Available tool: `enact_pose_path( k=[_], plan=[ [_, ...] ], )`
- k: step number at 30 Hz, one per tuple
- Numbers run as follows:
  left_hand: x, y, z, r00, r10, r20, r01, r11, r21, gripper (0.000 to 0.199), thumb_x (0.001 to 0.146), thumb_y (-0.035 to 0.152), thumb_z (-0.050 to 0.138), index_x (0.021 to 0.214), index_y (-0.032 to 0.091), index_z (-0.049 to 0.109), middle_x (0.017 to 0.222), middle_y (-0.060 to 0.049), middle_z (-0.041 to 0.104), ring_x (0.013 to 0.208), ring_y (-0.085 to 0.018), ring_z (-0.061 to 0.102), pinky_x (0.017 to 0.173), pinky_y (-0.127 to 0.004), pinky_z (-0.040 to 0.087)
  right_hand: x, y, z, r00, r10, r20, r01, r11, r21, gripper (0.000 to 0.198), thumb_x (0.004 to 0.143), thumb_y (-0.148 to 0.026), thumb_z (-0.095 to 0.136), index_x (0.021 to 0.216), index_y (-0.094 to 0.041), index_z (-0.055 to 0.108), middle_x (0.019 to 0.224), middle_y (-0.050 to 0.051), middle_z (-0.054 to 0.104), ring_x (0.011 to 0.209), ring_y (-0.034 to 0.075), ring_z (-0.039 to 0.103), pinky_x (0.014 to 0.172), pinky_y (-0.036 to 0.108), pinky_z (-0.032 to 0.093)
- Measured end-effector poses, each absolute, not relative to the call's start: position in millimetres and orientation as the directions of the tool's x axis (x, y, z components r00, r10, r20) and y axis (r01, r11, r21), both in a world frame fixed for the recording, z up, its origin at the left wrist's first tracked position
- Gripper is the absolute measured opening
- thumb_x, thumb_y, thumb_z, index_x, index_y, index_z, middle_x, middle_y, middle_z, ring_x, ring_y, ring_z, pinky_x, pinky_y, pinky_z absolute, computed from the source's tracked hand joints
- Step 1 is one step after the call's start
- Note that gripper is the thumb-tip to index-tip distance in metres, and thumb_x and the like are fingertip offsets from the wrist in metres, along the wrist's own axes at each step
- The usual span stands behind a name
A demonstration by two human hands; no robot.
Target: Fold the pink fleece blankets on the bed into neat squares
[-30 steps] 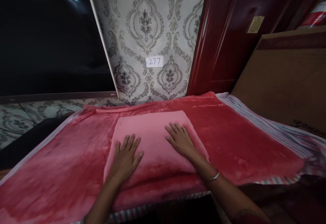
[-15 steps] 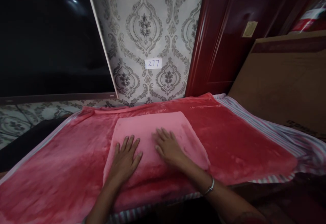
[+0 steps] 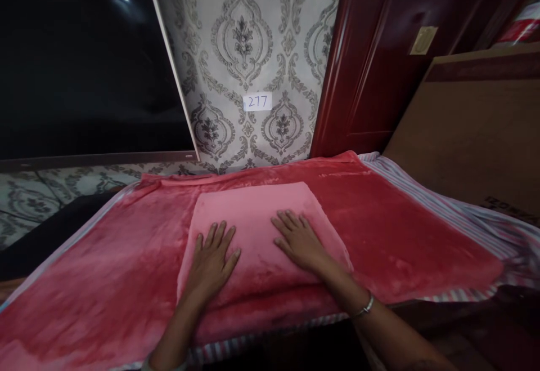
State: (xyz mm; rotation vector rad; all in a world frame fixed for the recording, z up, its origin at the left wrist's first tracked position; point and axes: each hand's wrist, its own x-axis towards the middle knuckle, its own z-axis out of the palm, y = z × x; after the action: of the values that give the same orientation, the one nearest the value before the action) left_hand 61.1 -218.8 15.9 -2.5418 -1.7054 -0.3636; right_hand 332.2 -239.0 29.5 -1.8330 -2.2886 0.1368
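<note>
A lighter pink, plush cloth piece [image 3: 253, 213], roughly square, lies flat on a red plush blanket [image 3: 388, 230]. My left hand [image 3: 213, 261] rests palm down near the left side of the pink cloth, fingers spread. On its right half lies my right hand [image 3: 299, 241], also flat with fingers apart; a bracelet [image 3: 366, 305] circles that wrist. Neither hand grips anything. The near part of the pink cloth looks darker and slightly rumpled, with a fold in front of it.
Beneath the blanket, a striped cloth [image 3: 442, 208] shows at the edges. A dark television screen [image 3: 84, 67] stands at the left. Behind is patterned wallpaper [image 3: 242, 39] with a paper label [image 3: 257, 101] reading 277. At the right are a dark red door frame [image 3: 358, 67] and a cardboard box [image 3: 476, 134].
My right hand has slid to the right across the pink cloth. The left hand stays at nearly the same spot on it. The view has shifted slightly.
</note>
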Motion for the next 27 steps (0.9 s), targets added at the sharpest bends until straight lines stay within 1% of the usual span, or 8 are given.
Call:
enact_pose_path(
  k=[3,6,11,15,18,22,24,27],
  plan=[
    [61.3,-219.6,16.1,0.363,0.906,0.218,0.918,-0.388,0.083,0.058,0.1,0.045,0.04,0.153,0.022,0.045,0.164,-0.012,0.033,0.153,-0.035,0.026,0.121,-0.065,0.022,358.9,-239.5,25.9,-0.08,0.991,0.104,0.984,0.095,-0.15,0.058,0.105,-0.046,0.034,0.16,-0.025,0.034,0.168,0.008,0.021,0.156,0.028,0.017,0.124,0.055,0.015],
    [61.0,-219.7,15.9,0.36,0.904,0.229,0.917,-0.388,0.09,0.058,0.1,0.044,0.041,0.153,0.022,0.045,0.163,-0.012,0.034,0.153,-0.035,0.026,0.122,-0.066,0.021,371.0,-241.8,23.0,-0.021,0.993,0.112,0.993,0.034,-0.111,0.059,0.105,-0.046,0.034,0.161,-0.025,0.033,0.168,0.007,0.02,0.156,0.029,0.016,0.124,0.054,0.016],
    [60.6,-218.0,21.2,0.354,0.908,0.224,0.916,-0.385,0.113,0.057,0.099,0.045,0.044,0.152,0.023,0.047,0.162,-0.012,0.036,0.153,-0.035,0.028,0.121,-0.066,0.021,369.2,-243.6,21.2,-0.019,0.99,0.139,0.991,0.037,-0.127,0.059,0.106,-0.047,0.032,0.16,-0.025,0.033,0.168,0.006,0.02,0.156,0.028,0.016,0.124,0.055,0.017],
    [71.6,-223.2,32.7,0.358,0.914,0.193,0.912,-0.386,0.138,0.058,0.1,0.043,0.042,0.152,0.019,0.046,0.162,-0.016,0.036,0.152,-0.035,0.03,0.121,-0.064,0.024,368.5,-243.6,20.5,-0.016,0.989,0.147,0.99,0.036,-0.133,0.059,0.106,-0.047,0.032,0.16,-0.025,0.033,0.168,0.006,0.021,0.156,0.028,0.016,0.124,0.055,0.016],
    [92.5,-231.7,36.5,0.454,0.864,0.217,0.86,-0.489,0.147,0.058,0.101,0.042,0.041,0.155,0.021,0.042,0.163,-0.015,0.035,0.153,-0.032,0.029,0.122,-0.062,0.024,368.9,-244.0,20.6,-0.011,0.989,0.148,0.991,0.03,-0.129,0.059,0.105,-0.047,0.033,0.16,-0.024,0.033,0.168,0.006,0.021,0.156,0.029,0.016,0.124,0.054,0.016],
    [123.9,-239.5,27.6,0.611,0.75,0.252,0.748,-0.652,0.128,0.061,0.099,0.044,0.048,0.157,0.028,0.038,0.164,-0.013,0.034,0.153,-0.032,0.029,0.123,-0.063,0.021,369.2,-244.7,20.0,-0.019,0.986,0.168,0.99,0.042,-0.132,0.059,0.106,-0.047,0.033,0.16,-0.024,0.034,0.168,0.006,0.022,0.156,0.029,0.017,0.123,0.055,0.017],
    [132.9,-239.7,20.5,0.634,0.732,0.249,0.731,-0.672,0.115,0.061,0.098,0.047,0.05,0.156,0.029,0.039,0.164,-0.012,0.035,0.152,-0.033,0.03,0.122,-0.065,0.02,369.4,-244.8,19.0,-0.023,0.983,0.184,0.99,0.048,-0.131,0.059,0.105,-0.047,0.033,0.16,-0.024,0.034,0.168,0.007,0.023,0.156,0.028,0.017,0.124,0.054,0.017],
    [131.4,-236.5,12.8,0.617,0.745,0.253,0.75,-0.654,0.098,0.062,0.098,0.049,0.05,0.156,0.03,0.04,0.163,-0.012,0.036,0.152,-0.034,0.032,0.122,-0.065,0.021,369.9,-244.7,17.0,-0.024,0.979,0.201,0.99,0.052,-0.13,0.059,0.105,-0.046,0.032,0.16,-0.024,0.034,0.168,0.007,0.024,0.155,0.028,0.018,0.124,0.054,0.017]
  ],
)
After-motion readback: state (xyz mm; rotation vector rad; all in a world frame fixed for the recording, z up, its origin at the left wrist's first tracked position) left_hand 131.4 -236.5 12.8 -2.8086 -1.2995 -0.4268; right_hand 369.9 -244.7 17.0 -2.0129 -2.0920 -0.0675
